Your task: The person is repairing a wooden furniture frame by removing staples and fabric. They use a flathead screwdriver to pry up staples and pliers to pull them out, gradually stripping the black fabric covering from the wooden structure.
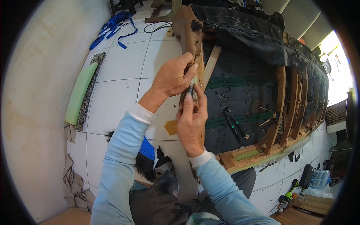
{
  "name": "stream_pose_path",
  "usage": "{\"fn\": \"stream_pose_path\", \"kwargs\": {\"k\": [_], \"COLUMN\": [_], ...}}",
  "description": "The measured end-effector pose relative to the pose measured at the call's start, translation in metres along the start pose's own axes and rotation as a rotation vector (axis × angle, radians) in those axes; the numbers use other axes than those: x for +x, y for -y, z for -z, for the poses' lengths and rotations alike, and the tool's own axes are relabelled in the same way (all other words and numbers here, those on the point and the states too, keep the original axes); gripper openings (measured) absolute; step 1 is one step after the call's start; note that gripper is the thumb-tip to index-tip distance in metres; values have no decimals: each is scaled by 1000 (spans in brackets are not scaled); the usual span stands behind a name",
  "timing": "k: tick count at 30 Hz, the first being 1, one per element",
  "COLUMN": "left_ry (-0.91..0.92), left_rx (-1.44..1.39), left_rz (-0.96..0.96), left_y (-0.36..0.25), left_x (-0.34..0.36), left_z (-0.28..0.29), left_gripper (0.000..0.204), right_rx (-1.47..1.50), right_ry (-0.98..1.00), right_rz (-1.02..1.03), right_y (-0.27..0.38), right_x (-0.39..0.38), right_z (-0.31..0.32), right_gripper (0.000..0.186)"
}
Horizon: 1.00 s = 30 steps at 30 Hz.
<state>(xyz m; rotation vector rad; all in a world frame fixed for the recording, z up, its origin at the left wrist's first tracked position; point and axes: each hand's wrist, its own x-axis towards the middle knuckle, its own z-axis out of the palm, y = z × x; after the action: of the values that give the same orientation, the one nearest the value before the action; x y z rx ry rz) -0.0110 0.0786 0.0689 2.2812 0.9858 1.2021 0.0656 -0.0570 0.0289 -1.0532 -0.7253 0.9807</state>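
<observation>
An upturned wooden sofa frame [280, 108], partly stripped of its black covering [240, 35], lies before me. My left hand [173, 75] is closed in a pinch at the brown-covered rail [188, 35] along its left edge. What sits between those fingertips is too small to make out. Just below, my right hand [193, 118] is wrapped round a small hand tool with a dark handle [190, 90], held against the same rail; its tip is hidden. Pliers with black and green handles [234, 125] lie inside the frame on dark cloth, among wavy springs [224, 90].
Blue straps [116, 26] and a green foam piece [81, 93] lie on the white tiles to the left. By my knees are a blue-and-black brush [146, 155] and a dark grey power tool [164, 165]. Plastic bottles [320, 179] stand at the lower right.
</observation>
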Motion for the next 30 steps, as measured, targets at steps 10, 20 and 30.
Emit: {"fn": "stream_pose_path", "kwargs": {"k": [10, 20, 30], "left_ry": [199, 105, 132], "left_rx": [-391, -675, -569], "left_rz": [110, 135, 118], "left_y": [21, 31, 28], "left_x": [8, 9, 0], "left_z": [6, -9, -4], "left_gripper": [28, 29, 31], "right_rx": [366, 666, 457], "right_ry": [-59, 56, -5], "right_rz": [-148, -660, -232], "right_y": [1, 117, 14], "right_x": [-3, 18, -12], "right_z": [-38, -12, -36], "right_gripper": [47, 41, 45]}}
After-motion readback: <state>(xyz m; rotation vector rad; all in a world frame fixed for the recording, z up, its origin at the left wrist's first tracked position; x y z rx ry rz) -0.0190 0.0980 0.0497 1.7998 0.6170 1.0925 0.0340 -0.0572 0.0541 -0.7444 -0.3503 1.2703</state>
